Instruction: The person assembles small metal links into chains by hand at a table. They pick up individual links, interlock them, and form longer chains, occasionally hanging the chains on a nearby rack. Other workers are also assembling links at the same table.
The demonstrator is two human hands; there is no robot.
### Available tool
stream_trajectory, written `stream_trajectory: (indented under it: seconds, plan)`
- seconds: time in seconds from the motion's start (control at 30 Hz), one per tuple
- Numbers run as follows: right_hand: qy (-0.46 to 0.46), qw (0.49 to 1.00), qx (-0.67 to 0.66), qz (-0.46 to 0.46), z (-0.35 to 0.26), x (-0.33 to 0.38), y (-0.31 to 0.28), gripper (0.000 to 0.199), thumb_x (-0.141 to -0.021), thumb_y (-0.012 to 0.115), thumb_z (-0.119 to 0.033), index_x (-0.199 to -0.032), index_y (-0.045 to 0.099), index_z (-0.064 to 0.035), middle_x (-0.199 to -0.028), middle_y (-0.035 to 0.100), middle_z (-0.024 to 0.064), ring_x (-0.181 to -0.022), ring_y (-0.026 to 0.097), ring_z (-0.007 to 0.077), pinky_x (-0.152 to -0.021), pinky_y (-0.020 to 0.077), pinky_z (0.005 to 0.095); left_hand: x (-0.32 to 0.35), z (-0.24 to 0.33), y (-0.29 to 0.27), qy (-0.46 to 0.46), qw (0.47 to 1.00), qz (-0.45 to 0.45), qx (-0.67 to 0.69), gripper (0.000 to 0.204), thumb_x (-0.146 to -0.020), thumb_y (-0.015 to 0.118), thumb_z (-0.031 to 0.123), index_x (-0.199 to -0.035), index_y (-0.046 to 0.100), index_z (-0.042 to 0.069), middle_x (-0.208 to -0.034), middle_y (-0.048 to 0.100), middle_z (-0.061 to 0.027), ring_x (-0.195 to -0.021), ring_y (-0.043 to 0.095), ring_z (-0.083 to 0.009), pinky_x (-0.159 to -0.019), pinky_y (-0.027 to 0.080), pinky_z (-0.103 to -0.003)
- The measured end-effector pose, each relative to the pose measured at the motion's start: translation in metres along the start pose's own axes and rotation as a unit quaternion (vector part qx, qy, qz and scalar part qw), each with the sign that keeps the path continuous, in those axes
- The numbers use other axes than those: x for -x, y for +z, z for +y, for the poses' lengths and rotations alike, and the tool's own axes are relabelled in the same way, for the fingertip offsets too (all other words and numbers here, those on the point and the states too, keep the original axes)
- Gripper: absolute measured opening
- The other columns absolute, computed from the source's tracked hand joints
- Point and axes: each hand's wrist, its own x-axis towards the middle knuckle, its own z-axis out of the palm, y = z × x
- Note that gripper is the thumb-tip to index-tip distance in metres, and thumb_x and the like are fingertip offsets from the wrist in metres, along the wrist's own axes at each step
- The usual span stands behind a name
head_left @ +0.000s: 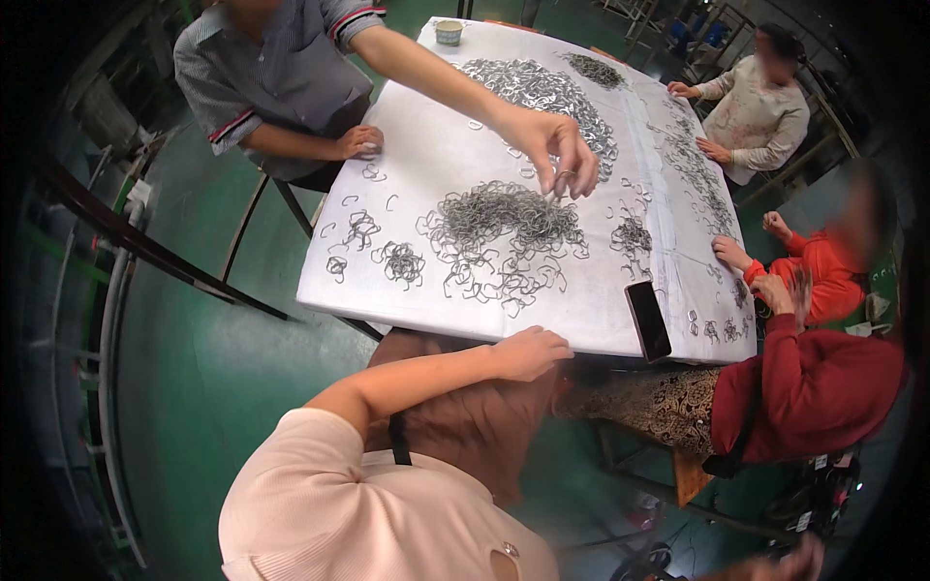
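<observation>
My left hand (531,353) rests at the near edge of the white-covered table (387,290), its fingers loosely laid out with nothing visible in them. Just beyond it lies a heap of dark grey bent metal wire hooks (499,218), with loose ones scattered on its near side. At the lower right, my right hand (790,564) is low, away from the table and smeared by motion; its fingers cannot be made out. Over the heap, a co-worker's hand (557,155) pinches something small.
Shiny metal rings (542,92) form a larger pile farther back. Small clusters of hooks (400,263) lie left. A black phone (648,321) sits at the table's near edge. A small tub (449,34) stands at the far corner. A person in dark red (814,387) sits close on my right.
</observation>
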Motion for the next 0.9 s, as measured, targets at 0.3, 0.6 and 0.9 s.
stream_trajectory:
  seconds: [0.3, 0.6, 0.9]
  plan:
    - [0.259, 0.803, -0.397, -0.361, -0.138, 0.051, 0.270, 0.019, -0.083, 0.064, -0.002, -0.102, 0.064, -0.0021, -0.095, 0.061, 0.0074, -0.079, 0.059, 0.0148, -0.063, 0.0460, 0.0265, 0.097, 0.020, -0.062, -0.151, 0.973, 0.157, 0.081, 0.021, -0.082, 0.060, 0.004, -0.102, 0.065, 0.007, -0.096, 0.066, -0.0113, -0.091, 0.062, -0.0311, -0.081, 0.049, -0.040]
    - [0.148, 0.861, -0.372, -0.314, -0.175, 0.041, 0.349, 0.013, -0.078, 0.069, -0.012, -0.088, 0.067, -0.0028, -0.082, 0.063, 0.0112, -0.072, 0.061, 0.0269, -0.063, 0.0477, 0.0357, 0.124, 0.007, -0.097, -0.192, 0.956, 0.202, 0.093, 0.020, -0.081, 0.059, 0.000, -0.098, 0.067, 0.005, -0.093, 0.066, -0.0127, -0.083, 0.063, -0.0305, -0.073, 0.051, -0.037]
    - [0.226, 0.849, -0.354, -0.320, -0.144, 0.041, 0.349, 0.011, -0.081, 0.066, -0.013, -0.082, 0.065, -0.0018, -0.082, 0.063, 0.0123, -0.076, 0.062, 0.0312, -0.068, 0.0482, 0.0393, 0.112, -0.005, -0.102, -0.177, 0.961, 0.171, 0.126, 0.019, -0.083, 0.057, -0.001, -0.097, 0.067, 0.004, -0.092, 0.066, -0.0139, -0.082, 0.063, -0.0302, -0.072, 0.051, -0.036]
